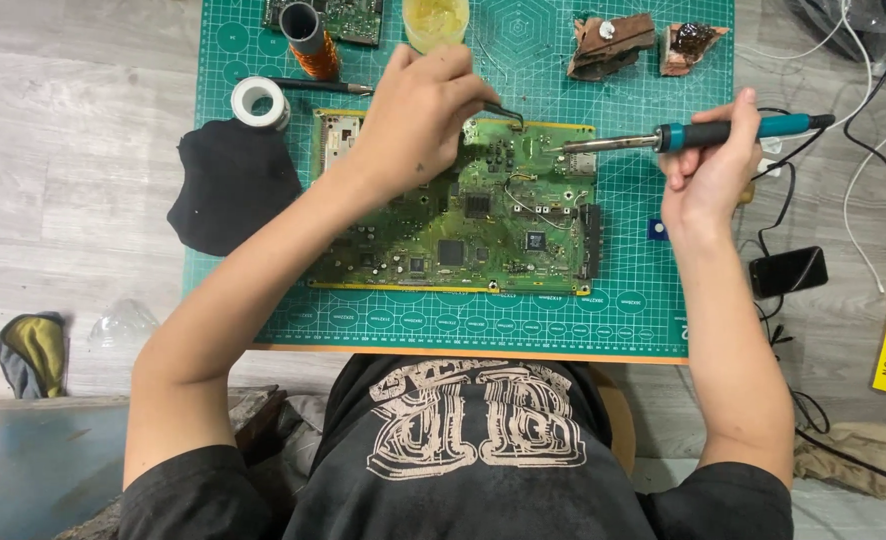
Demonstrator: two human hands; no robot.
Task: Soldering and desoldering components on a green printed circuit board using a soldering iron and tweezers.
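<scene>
A large green circuit board (463, 225) lies on a green cutting mat (623, 300). My left hand (418, 115) hovers over the board's upper left part and grips black tweezers (503, 110), whose tips point down at the board's top edge. My right hand (708, 175) holds a soldering iron (703, 133) with a teal and black handle. Its metal tip points left and ends just above the board's upper right corner.
Near the mat's top sit a copper wire coil (313, 50), a white tape roll (259, 100), a yellowish jar (435, 20), a second small board (348, 18) and two brown blocks (613, 45). A black cloth (233, 185) lies left; a black phone (788, 270) and cables lie right.
</scene>
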